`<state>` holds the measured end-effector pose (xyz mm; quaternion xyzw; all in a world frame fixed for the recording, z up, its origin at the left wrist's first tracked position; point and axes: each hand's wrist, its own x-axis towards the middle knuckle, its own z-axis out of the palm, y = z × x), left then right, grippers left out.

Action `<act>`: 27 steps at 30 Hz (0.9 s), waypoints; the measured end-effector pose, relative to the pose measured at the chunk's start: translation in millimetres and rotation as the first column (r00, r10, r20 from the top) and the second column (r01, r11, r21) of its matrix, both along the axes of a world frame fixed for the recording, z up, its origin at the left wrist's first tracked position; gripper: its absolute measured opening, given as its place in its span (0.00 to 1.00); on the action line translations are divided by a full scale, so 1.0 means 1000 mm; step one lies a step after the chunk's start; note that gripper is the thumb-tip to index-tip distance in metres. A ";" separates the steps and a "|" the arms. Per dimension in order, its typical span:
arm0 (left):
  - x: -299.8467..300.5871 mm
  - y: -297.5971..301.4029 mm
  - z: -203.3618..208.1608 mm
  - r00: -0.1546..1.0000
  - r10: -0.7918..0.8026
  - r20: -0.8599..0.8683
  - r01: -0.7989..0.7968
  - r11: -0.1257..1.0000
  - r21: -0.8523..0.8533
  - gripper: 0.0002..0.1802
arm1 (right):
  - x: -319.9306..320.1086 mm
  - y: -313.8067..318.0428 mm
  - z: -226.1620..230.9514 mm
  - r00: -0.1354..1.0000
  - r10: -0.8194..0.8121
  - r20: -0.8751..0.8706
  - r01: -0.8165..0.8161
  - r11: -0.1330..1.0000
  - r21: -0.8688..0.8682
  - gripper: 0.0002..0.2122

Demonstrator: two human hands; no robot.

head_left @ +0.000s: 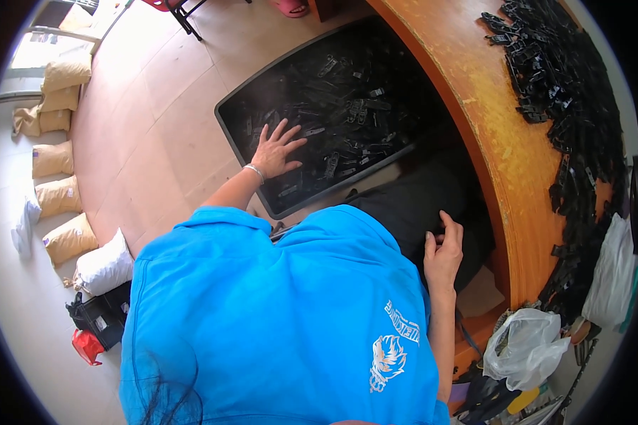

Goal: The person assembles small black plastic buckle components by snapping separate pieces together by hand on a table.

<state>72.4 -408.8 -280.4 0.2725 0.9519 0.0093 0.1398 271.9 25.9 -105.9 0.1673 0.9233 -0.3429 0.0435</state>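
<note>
My left hand (278, 150), a bracelet at its wrist, reaches over the near left side of a large black bin (225, 126) with its fingers spread. It holds nothing. Below it, many small black plastic clip-like pieces (358, 110) lie loose in the bin; whether the hand touches them I cannot tell. My right hand (444, 255) is beside my dark-trousered leg, near the edge of the wooden table. Its fingers are loosely bent with the thumb apart, and nothing shows in them.
On the wooden table (475, 92) at the right lies a long heap of black pieces (556, 92). A clear plastic bag (528, 347) sits at its near end. Several tan sacks (53, 159) and a white sack (105, 263) line the left wall. Chair legs (188, 21) stand at the far side.
</note>
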 end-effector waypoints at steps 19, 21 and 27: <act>-0.096 0.069 0.001 0.954 0.188 -0.233 -0.087 0.918 0.387 0.36 | -0.011 -0.001 -0.005 0.994 -0.048 -0.100 0.044 0.998 -0.042 0.23; -0.075 0.138 0.018 0.996 0.006 -0.092 0.035 0.898 0.439 0.45 | -0.011 0.000 -0.010 0.991 -0.053 -0.120 0.050 0.998 -0.024 0.23; -0.066 0.227 -0.029 0.982 -0.185 -0.025 0.186 0.953 0.239 0.45 | -0.014 0.004 -0.003 0.995 -0.097 -0.032 0.095 0.993 -0.075 0.21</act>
